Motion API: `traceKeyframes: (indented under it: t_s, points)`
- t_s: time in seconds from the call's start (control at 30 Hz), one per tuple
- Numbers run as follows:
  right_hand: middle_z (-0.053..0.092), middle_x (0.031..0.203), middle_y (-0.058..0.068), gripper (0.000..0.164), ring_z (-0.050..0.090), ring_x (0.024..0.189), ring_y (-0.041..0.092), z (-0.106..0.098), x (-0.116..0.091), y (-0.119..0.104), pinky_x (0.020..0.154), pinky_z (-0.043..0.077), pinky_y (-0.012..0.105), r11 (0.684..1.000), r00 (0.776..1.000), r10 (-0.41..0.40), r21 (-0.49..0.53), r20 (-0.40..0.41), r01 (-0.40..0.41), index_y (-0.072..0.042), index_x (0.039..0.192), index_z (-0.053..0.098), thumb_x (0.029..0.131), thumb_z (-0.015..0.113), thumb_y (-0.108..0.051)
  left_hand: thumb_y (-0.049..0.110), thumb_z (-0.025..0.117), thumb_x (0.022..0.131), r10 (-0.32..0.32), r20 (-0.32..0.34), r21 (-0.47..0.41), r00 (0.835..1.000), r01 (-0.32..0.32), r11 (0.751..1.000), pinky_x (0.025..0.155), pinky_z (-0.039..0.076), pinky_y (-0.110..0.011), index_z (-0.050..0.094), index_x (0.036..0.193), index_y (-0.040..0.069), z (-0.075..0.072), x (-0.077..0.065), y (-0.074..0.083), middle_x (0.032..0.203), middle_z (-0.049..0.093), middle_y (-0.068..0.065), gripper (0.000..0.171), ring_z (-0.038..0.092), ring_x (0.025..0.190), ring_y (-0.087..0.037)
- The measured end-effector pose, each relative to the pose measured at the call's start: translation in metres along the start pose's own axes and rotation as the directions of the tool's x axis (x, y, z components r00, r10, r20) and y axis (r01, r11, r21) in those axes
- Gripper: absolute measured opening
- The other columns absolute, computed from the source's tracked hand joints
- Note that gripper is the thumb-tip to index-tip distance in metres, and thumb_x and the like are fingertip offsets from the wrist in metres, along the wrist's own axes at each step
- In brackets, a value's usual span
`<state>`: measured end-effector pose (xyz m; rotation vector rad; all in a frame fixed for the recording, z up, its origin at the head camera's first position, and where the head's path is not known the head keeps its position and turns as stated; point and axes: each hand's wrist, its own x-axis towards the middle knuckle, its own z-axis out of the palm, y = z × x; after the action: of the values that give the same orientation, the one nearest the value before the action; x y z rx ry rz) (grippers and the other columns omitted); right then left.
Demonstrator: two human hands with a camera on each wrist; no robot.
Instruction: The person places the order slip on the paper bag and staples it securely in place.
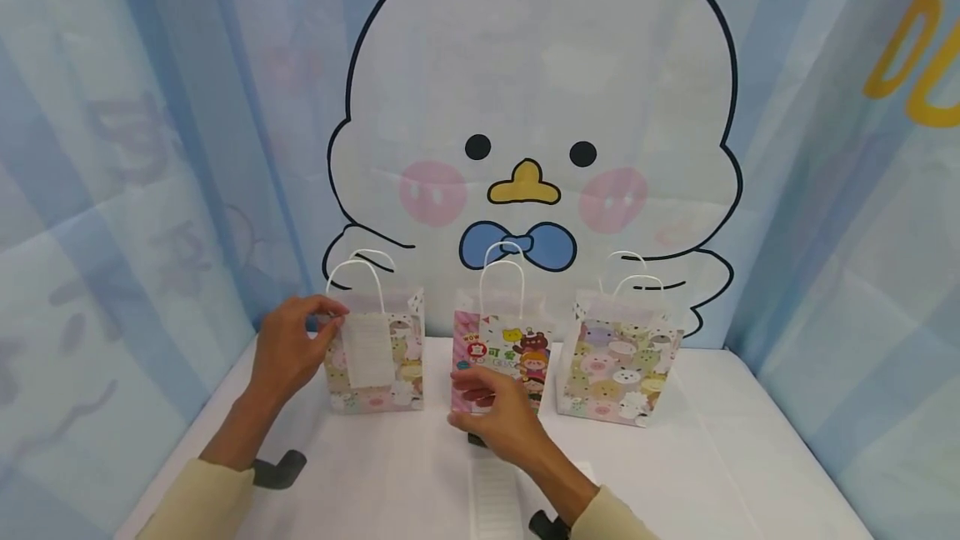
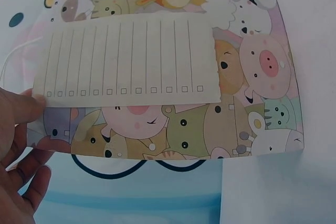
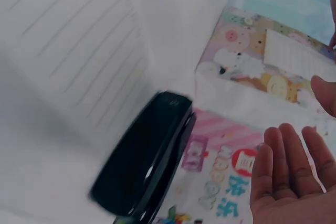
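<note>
On the left stands a paper gift bag (image 1: 408,357) printed with cartoon animals. A white lined paper slip (image 2: 131,61) with small checkboxes lies flat against its front. My left hand (image 1: 288,348) pinches the slip's top edge and the bag's rim between thumb and fingers. My right hand (image 1: 502,415) hovers before the pink-and-white middle bag (image 1: 491,332), its fingers loosely bent and apart, holding nothing. Just below it a black stapler (image 3: 147,156) rests on the table, mostly hidden by the hand in the head view. More lined paper (image 1: 495,498) lies in front.
A second animal-print bag (image 1: 618,369) stands at the right of the row. All the bags have white twisted handles. The white table (image 1: 720,457) meets a blue-and-white curtain (image 1: 540,65) with a big cartoon chick behind the bags.
</note>
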<state>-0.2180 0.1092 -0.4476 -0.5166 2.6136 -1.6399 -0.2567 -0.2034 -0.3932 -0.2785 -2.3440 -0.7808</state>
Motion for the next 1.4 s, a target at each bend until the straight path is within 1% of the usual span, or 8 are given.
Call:
traceKeyframes:
  t_s: [0.17,0.23,0.4,0.57,0.7,0.93,1.2,1.4]
  points:
    - [0.073,0.132,0.009,0.053,0.070,0.121,0.033,-0.018,-0.009,0.015,0.106,0.054,0.053,0.999,1.000,0.025,-0.034,0.013,-0.025,-0.016,0.137,0.069,0.088,0.088,-0.021,-0.001,0.078,0.092,0.013,-0.012,0.001,1.000,-0.013,1.000,0.070,0.047,-0.037,0.078,0.104,0.007,-0.003,0.001,0.000,0.096,0.076,-0.015,0.014,0.065,0.085,-0.030]
    - [0.074,0.131,0.007,0.053,0.070,0.121,0.032,-0.022,-0.012,0.021,0.107,0.053,0.054,0.997,1.000,0.030,-0.072,0.010,-0.029,-0.016,0.136,0.070,0.087,0.089,-0.022,-0.002,0.078,0.091,0.016,-0.017,0.001,1.000,-0.016,1.000,0.069,0.046,-0.037,0.078,0.103,0.007,-0.004,0.000,-0.001,0.095,0.077,-0.014,0.015,0.065,0.085,-0.030]
    - [0.074,0.129,0.003,0.054,0.069,0.123,0.028,-0.030,-0.016,0.036,0.109,0.052,0.054,0.986,0.998,0.055,-0.160,-0.001,-0.054,-0.018,0.132,0.071,0.082,0.093,-0.020,-0.002,0.079,0.091,0.022,-0.020,0.002,1.000,-0.022,1.000,0.069,0.045,-0.036,0.079,0.103,0.007,-0.003,0.001,-0.003,0.094,0.077,-0.014,0.015,0.064,0.084,-0.029]
    - [0.075,0.132,0.004,0.058,0.065,0.129,0.030,-0.037,-0.018,0.049,0.113,0.048,0.059,0.971,0.997,0.077,-0.228,0.018,-0.070,-0.018,0.132,0.072,0.078,0.096,-0.019,-0.001,0.079,0.091,0.021,-0.018,-0.005,1.000,-0.021,1.000,0.069,0.046,-0.037,0.079,0.103,0.007,-0.001,0.002,-0.002,0.094,0.077,-0.014,0.015,0.065,0.084,-0.030]
    - [0.074,0.133,0.003,0.061,0.063,0.129,0.030,-0.041,-0.019,0.054,0.114,0.046,0.060,0.957,0.995,0.094,-0.278,0.035,-0.081,-0.016,0.132,0.073,0.076,0.097,-0.017,-0.001,0.079,0.091,0.007,-0.012,-0.010,1.000,-0.008,1.000,0.070,0.046,-0.037,0.079,0.104,0.007,0.000,0.002,-0.001,0.095,0.077,-0.014,0.014,0.065,0.084,-0.032]
    - [0.074,0.130,0.008,0.061,0.063,0.119,0.029,-0.041,-0.020,0.058,0.106,0.049,0.059,0.921,0.997,0.070,-0.387,0.030,-0.053,-0.013,0.126,0.076,0.070,0.099,-0.014,0.000,0.078,0.092,0.014,-0.013,-0.012,1.000,-0.014,1.000,0.068,0.044,-0.036,0.078,0.104,0.006,-0.001,0.003,0.000,0.093,0.076,-0.014,0.014,0.064,0.083,-0.032]
    - [0.074,0.126,0.010,0.056,0.063,0.116,0.029,-0.039,-0.020,0.061,0.105,0.050,0.058,0.896,0.995,0.094,-0.438,0.024,-0.074,-0.012,0.121,0.077,0.070,0.100,-0.016,0.001,0.078,0.092,0.012,-0.005,-0.003,1.000,-0.013,1.000,0.069,0.045,-0.036,0.078,0.105,0.007,0.001,0.004,0.000,0.094,0.076,-0.014,0.014,0.063,0.083,-0.031]
    - [0.071,0.122,0.010,0.059,0.060,0.113,0.026,-0.036,-0.022,0.064,0.103,0.050,0.054,0.842,0.997,0.069,-0.538,0.036,-0.039,-0.010,0.120,0.075,0.068,0.101,-0.020,0.000,0.078,0.092,0.000,-0.002,-0.006,1.000,0.000,1.000,0.069,0.044,-0.036,0.078,0.105,0.006,0.001,0.001,0.000,0.094,0.075,-0.015,0.014,0.063,0.083,-0.033]
